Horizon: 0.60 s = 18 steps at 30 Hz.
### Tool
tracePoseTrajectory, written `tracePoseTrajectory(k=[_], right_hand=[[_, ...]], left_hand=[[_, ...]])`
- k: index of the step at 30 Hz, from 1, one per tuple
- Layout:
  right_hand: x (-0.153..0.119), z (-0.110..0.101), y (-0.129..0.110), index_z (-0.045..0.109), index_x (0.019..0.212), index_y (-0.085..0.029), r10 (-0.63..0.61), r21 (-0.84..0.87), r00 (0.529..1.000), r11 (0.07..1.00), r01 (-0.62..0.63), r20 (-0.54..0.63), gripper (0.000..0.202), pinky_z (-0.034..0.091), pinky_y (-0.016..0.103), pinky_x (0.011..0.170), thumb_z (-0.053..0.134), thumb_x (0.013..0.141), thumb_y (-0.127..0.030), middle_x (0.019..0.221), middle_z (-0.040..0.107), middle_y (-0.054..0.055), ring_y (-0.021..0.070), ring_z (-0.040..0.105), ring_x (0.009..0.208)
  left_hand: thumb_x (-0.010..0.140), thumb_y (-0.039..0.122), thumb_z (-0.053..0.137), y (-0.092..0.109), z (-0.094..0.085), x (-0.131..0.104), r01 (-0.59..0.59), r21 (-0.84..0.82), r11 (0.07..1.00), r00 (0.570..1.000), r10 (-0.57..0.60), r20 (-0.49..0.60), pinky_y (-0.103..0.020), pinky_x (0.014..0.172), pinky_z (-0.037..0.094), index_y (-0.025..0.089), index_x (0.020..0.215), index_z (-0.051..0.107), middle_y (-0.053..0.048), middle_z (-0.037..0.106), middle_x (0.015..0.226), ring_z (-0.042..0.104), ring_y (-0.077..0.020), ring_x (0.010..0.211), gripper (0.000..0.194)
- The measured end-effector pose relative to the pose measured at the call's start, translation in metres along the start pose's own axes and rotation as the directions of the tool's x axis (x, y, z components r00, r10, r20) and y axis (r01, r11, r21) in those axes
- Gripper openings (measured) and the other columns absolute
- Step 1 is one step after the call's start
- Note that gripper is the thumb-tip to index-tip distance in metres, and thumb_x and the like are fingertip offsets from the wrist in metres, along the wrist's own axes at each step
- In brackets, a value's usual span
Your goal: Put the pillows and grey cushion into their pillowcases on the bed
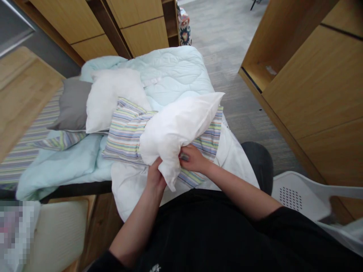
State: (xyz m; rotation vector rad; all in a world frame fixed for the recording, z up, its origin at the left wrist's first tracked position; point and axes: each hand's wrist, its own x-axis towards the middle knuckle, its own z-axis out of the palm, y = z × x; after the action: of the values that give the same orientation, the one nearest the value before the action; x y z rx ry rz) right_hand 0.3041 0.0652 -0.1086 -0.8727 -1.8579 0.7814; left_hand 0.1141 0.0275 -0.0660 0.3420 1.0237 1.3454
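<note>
A white pillow (181, 122) lies tilted across a striped pillowcase (127, 130), its near corner drawn toward me. My left hand (155, 175) is closed on the pillow's near end, its fingertips partly hidden behind the fabric. On the other side of that corner, my right hand (194, 158) is closed with fingers curled against the pillow's edge. Striped cloth shows on both sides of the white pillow and below it. Beneath the striped cloth spreads a white sheet (238, 158).
Another white pillow (116, 90) and a grey cushion (75, 102) lie on the left, with a pale blue quilt (176, 68) behind. Wooden cabinets (320, 87) stand right. White chairs (300, 192) are at the right; a wooden board (22, 87) juts in left.
</note>
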Motion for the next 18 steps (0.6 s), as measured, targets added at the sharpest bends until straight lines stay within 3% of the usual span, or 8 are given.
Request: tracePoseTrajectory(k=[2,3,6,8,10,14,18], right_hand=[[-0.019,0.001,0.004,0.064,0.082,-0.021,-0.002,-0.130,0.998,0.992,-0.007,-0.070,0.015,0.052,0.042,0.095,0.064,0.091,-0.033,0.105,0.069,0.013,0.0287,0.064,0.104],[-0.027,0.003,0.008,0.065,0.084,-0.021,0.003,-0.193,1.000,0.981,-0.009,-0.030,0.016,0.052,0.042,0.095,0.062,0.094,-0.033,0.104,0.068,0.013,0.0284,0.062,0.102],[-0.033,0.016,0.023,0.072,0.107,-0.018,0.033,-0.318,0.971,0.947,0.045,0.236,0.021,0.049,0.044,0.102,0.058,0.100,-0.031,0.109,0.070,0.014,0.0287,0.062,0.109],[-0.022,0.026,0.035,0.072,0.122,-0.014,0.062,-0.342,0.945,0.938,0.055,0.322,0.029,0.047,0.044,0.108,0.060,0.101,-0.029,0.123,0.071,0.016,0.0301,0.062,0.119],[-0.008,0.032,0.045,0.075,0.120,-0.013,0.091,-0.359,0.939,0.933,0.036,0.331,0.028,0.047,0.044,0.111,0.062,0.098,-0.025,0.126,0.074,0.017,0.0315,0.064,0.122],[0.006,0.028,0.058,0.079,0.106,-0.013,0.134,-0.404,0.946,0.915,-0.003,0.296,0.022,0.051,0.046,0.104,0.065,0.093,-0.025,0.111,0.079,0.017,0.0344,0.070,0.110],[0.000,0.026,0.053,0.077,0.117,-0.009,0.154,-0.388,0.961,0.920,-0.055,0.230,0.028,0.051,0.049,0.109,0.060,0.100,-0.024,0.126,0.075,0.020,0.0338,0.067,0.121]], left_hand=[[0.068,0.019,0.081,0.015,0.008,0.011,-0.039,-0.036,0.999,0.999,0.038,-0.036,-0.038,0.099,0.065,0.011,0.112,0.078,-0.009,0.083,0.096,0.081,-0.0289,0.101,0.044],[0.069,0.017,0.079,0.021,0.011,0.015,-0.055,-0.042,0.998,0.998,0.053,-0.042,-0.038,0.099,0.065,0.011,0.115,0.078,-0.009,0.083,0.097,0.081,-0.0295,0.103,0.047],[0.071,0.019,0.076,0.030,0.020,0.023,-0.065,-0.051,0.997,0.998,0.065,-0.014,-0.040,0.100,0.065,0.009,0.121,0.077,-0.012,0.084,0.102,0.081,-0.0324,0.107,0.050],[0.071,0.019,0.077,0.027,0.025,0.023,-0.054,-0.057,0.997,0.998,0.055,0.010,-0.042,0.102,0.065,0.008,0.120,0.077,-0.013,0.084,0.102,0.080,-0.0345,0.110,0.051],[0.069,0.017,0.079,0.021,0.027,0.020,-0.036,-0.056,0.998,0.999,0.037,0.020,-0.043,0.104,0.064,0.008,0.121,0.077,-0.014,0.084,0.103,0.079,-0.0355,0.114,0.054],[0.067,0.018,0.082,0.018,0.018,0.010,-0.040,-0.036,0.999,0.999,0.040,-0.007,-0.043,0.105,0.064,0.009,0.125,0.076,-0.014,0.084,0.108,0.080,-0.0351,0.113,0.059],[0.066,0.021,0.085,0.023,0.003,0.000,-0.030,-0.019,0.999,0.999,0.030,-0.025,-0.043,0.101,0.066,0.010,0.124,0.077,-0.012,0.085,0.103,0.082,-0.0349,0.104,0.059]])
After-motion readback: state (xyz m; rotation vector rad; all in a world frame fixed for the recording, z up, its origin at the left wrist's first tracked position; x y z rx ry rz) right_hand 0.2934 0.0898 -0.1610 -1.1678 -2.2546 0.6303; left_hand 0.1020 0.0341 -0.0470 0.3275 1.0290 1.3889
